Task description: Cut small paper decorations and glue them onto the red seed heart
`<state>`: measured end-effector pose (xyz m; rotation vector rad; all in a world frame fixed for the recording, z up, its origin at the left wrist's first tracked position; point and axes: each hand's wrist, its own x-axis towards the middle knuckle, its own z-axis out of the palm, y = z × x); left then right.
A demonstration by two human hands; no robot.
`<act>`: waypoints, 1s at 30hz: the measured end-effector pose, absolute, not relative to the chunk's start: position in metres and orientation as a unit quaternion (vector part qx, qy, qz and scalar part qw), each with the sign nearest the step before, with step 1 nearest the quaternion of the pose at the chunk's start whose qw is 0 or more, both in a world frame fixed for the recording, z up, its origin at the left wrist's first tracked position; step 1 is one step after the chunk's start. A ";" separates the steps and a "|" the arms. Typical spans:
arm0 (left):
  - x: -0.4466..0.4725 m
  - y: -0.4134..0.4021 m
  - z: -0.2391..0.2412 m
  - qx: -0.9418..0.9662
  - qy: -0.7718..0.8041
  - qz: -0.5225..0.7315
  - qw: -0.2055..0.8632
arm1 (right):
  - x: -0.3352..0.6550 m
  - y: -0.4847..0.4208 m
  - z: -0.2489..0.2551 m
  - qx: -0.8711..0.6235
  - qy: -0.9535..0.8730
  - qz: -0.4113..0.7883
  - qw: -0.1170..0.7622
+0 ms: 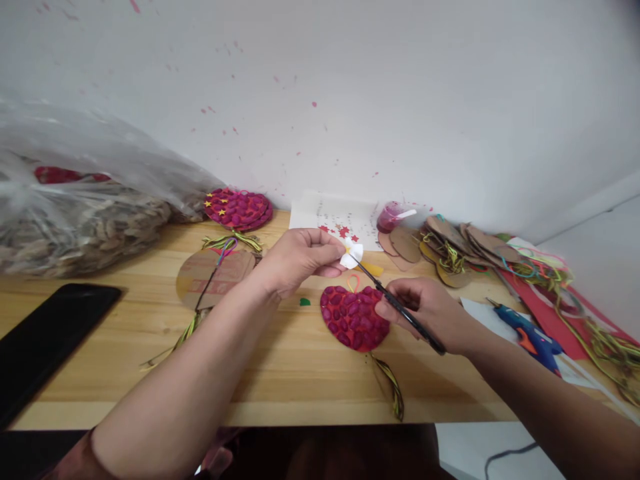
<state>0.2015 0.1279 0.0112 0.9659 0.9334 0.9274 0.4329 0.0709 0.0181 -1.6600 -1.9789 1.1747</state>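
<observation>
My left hand (313, 257) pinches a small white flower (353, 253) with a yellow centre between thumb and fingertips. What look like black scissors (407, 311), seen edge-on, are in my right hand (430, 310). Their thin tip touches or overlaps the flower; I cannot tell whether it cuts. Below the hands lies an apple-shaped decoration (353, 320) covered in magenta pieces, with an orange loop on top and a yellow-black tassel (393, 387) underneath. My right thumb overlaps its right edge in view. Near it on the wooden table (280, 387) is a green scrap (305, 302).
Small red stars (345, 232) lie on white paper by the wall, beside a cup of magenta paint (391, 217). To the right are cardboard shapes (453, 237) and a blue glue gun (530, 337). Leftward are a plastic bag (100, 220), finished magenta decorations (240, 209) and a black phone-like slab (47, 340).
</observation>
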 end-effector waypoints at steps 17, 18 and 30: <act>0.201 0.128 0.012 0.436 0.426 0.411 0.678 | 0.435 0.071 0.017 -0.589 -0.698 0.381 0.140; 0.201 0.128 0.013 0.437 0.426 0.411 0.677 | 0.435 0.071 0.017 -0.590 -0.697 0.383 0.140; 0.201 0.127 0.011 0.438 0.430 0.408 0.675 | 0.433 0.069 0.017 -0.597 -0.701 0.362 0.142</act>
